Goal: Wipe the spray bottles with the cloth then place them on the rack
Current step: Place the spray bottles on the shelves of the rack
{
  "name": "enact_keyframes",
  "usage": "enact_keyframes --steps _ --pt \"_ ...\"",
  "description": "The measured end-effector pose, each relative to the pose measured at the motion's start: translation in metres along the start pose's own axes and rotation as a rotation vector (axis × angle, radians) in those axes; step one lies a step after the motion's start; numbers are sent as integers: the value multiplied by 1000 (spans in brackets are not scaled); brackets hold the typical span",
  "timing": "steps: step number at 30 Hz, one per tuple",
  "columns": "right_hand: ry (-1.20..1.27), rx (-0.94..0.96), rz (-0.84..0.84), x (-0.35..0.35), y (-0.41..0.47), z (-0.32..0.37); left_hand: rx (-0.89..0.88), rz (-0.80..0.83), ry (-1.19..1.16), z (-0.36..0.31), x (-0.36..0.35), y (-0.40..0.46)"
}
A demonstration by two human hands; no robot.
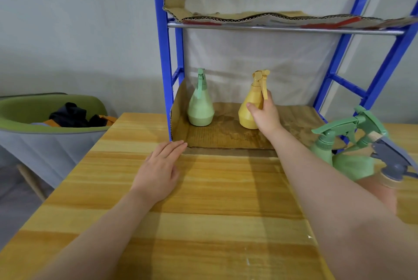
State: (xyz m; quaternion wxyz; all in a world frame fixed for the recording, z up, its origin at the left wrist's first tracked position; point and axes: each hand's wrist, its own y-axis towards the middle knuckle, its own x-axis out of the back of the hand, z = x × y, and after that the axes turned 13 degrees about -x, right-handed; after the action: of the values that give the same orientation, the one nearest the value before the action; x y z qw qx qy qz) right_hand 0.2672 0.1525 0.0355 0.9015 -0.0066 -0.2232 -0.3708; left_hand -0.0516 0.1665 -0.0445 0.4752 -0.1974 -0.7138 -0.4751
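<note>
Close to me I see the wooden worktop (203,223) and both of my arms stretched over it. My left hand (158,173) lies flat on the wood with its fingers straight, so that grip is spread and holds nothing. Its fingertips touch the front edge of the brown cardboard (221,137) that lines the bottom shelf.

To the right of my right arm, three spray bottles stand close together on the worktop. Two are green spray bottles (346,157), and one is a pink bottle with a grey top (389,178). I cannot see what is inside them.

Further out, my right hand (263,113) is curled round the yellow spray bottle (248,110), so that grip is pinching it. The bottle stands upright on the cardboard in the blue rack (164,64). To the left of that grip, a little apart, stands one pale green spray bottle (200,107), also upright on the shelf. That makes two bottles on the rack.

Above them is another shelf with torn cardboard (260,17) on it.

Far to the left of my left hand is a green chair (27,110) with dark clothes (70,114) piled in it.

I cannot see a cloth.
</note>
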Motion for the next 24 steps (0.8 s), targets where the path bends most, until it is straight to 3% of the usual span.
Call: enact_keyframes --steps 8,18,24 --pt "-217 -31 -95 15 -38 2 -11 12 -19 0 2 0" --pt "-385 46 -33 61 -160 -13 -22 23 -12 -1 1 -3" --pt "-291 25 -165 93 -206 -40 -7 50 -22 -4 3 -4"
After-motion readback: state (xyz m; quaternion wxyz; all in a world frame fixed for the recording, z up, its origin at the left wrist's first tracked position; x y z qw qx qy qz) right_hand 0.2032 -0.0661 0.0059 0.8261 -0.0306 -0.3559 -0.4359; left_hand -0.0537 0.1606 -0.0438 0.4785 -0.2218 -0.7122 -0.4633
